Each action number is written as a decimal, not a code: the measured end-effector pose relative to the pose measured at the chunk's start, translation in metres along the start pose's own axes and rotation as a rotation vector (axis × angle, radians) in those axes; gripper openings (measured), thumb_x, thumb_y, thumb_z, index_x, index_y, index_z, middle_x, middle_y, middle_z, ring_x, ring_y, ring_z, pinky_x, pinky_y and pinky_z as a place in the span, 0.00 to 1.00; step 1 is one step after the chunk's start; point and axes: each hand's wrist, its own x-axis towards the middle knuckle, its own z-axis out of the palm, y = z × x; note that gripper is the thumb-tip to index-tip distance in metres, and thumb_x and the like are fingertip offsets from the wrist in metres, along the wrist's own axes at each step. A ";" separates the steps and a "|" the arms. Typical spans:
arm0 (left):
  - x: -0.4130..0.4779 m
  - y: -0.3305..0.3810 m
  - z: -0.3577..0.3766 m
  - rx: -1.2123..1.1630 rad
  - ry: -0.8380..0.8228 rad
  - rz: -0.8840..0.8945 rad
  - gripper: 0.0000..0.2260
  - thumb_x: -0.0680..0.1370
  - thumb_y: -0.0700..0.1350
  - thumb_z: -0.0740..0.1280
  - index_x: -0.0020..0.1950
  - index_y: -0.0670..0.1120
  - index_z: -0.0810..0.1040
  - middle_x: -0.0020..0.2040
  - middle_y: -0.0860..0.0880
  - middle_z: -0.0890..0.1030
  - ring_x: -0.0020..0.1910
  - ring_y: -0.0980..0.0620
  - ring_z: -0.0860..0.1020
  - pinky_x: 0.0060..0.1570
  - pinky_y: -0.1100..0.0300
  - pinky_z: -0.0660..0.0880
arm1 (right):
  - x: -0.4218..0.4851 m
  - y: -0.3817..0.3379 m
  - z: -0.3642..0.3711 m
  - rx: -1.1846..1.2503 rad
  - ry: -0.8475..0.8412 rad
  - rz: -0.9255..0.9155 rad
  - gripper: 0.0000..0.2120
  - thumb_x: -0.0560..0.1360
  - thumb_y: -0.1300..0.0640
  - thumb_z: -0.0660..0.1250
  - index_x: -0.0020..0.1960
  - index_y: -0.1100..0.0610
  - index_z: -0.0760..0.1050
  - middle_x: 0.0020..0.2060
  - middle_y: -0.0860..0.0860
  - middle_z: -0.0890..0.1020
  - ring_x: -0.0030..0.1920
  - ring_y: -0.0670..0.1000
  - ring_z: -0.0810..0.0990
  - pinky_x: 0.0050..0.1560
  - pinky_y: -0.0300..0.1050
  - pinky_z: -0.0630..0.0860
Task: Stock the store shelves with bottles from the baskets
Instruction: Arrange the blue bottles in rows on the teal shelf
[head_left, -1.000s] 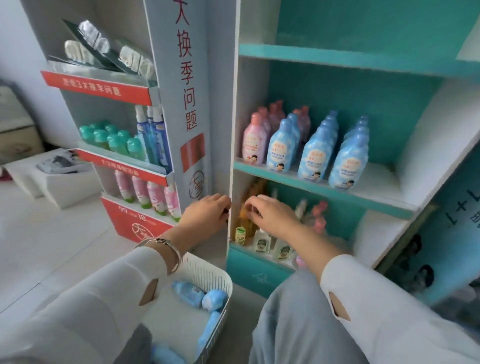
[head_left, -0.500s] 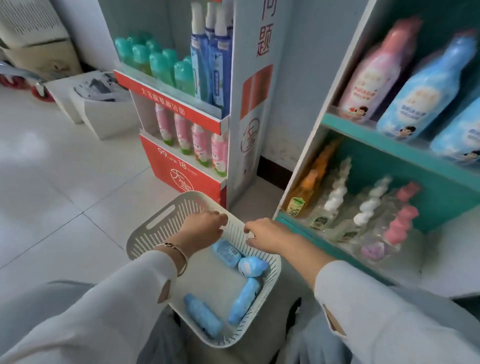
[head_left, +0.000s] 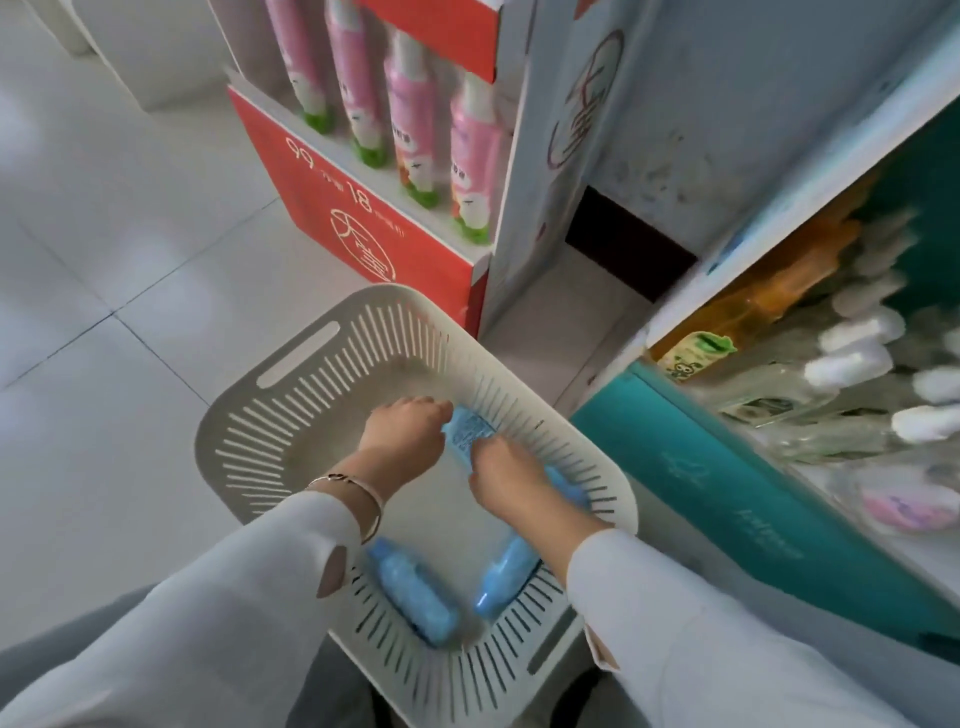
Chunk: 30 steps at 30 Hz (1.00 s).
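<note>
Step in hand: the pick, taking stock out of the basket.

- Basket (head_left: 291, 374): white, slotted, on the floor (head_left: 104, 260) in front of the person. It sits between the red display stand (head_left: 332, 197) at far left and the teal shelf (head_left: 727, 493) at right.
- Stock in it: all blue bottles lying flat. A labelled bottle (head_left: 467, 431) lies at the far side, with two more at the near rim, one left (head_left: 410, 592) and one right (head_left: 506, 571). A blue shape (head_left: 563, 486) shows just right of the right hand, probably another bottle.
- Left hand (head_left: 402, 436): down in the basket, fingers bent, tips touching the labelled bottle's left side. Cannot tell whether it has a grip.
- Right hand (head_left: 511, 478): fingers curled down at the near end of the same bottle, palm over the blue shape. The grip is hidden, so I cannot tell whether it has anything.
- Shelf: the lowest bay holds an orange bottle (head_left: 769, 301) and white-capped bottles (head_left: 852, 343), blurred. Pink bottles (head_left: 415, 104) stand on the red stand.

Judgement: no bottle is lifted yet, and several are left to place.

Next move calls for closing firmly round a bottle's body and lifting it clear of the basket wall. It then has to be turned upright and carried right to an open spot on the shelf without knocking the bottles standing there.
</note>
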 end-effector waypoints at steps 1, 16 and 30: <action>0.004 0.000 0.003 -0.008 -0.003 0.002 0.13 0.78 0.43 0.58 0.62 0.49 0.71 0.63 0.49 0.74 0.63 0.46 0.72 0.59 0.54 0.68 | 0.008 -0.002 0.006 -0.046 0.011 -0.004 0.17 0.79 0.62 0.57 0.67 0.62 0.68 0.63 0.60 0.73 0.64 0.60 0.72 0.63 0.51 0.71; 0.020 -0.034 0.028 -0.299 -0.075 -0.256 0.14 0.78 0.45 0.58 0.64 0.49 0.71 0.60 0.47 0.76 0.57 0.46 0.75 0.50 0.56 0.73 | 0.061 -0.019 0.036 0.316 -0.091 0.179 0.37 0.71 0.54 0.69 0.73 0.51 0.51 0.63 0.59 0.69 0.63 0.60 0.71 0.58 0.52 0.73; -0.041 0.000 -0.088 -0.991 0.149 -0.202 0.14 0.80 0.41 0.59 0.65 0.43 0.70 0.54 0.39 0.76 0.48 0.44 0.75 0.45 0.52 0.76 | -0.046 -0.014 -0.088 1.308 -0.313 -0.036 0.26 0.61 0.61 0.64 0.59 0.52 0.70 0.41 0.53 0.79 0.37 0.53 0.78 0.37 0.46 0.77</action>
